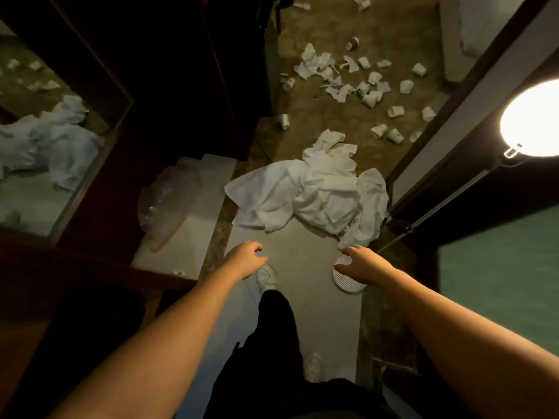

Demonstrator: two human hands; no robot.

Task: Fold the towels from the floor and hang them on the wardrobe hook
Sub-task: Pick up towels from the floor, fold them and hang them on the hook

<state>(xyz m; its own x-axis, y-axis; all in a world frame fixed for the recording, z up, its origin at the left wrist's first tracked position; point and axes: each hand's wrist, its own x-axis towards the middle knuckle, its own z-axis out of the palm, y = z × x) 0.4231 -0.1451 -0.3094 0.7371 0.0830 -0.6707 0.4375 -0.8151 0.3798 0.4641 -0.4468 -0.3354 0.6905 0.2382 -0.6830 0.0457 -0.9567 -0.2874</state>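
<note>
- The left hand hangs out in front, fingers loosely curled, holding nothing.
- The right hand reaches forward with relaxed fingers, empty, its fingertips near the closest edge of the towels.
- The white towels lie crumpled in a heap on the floor, just ahead of both hands.
- Paper cups and scraps litter the floor beyond.
- A round lamp glows at the right.

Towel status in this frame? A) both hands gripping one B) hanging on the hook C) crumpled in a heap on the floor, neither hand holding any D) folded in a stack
C: the white towels lie crumpled on the floor ahead, while the left hand and right hand reach toward them holding nothing.
</note>
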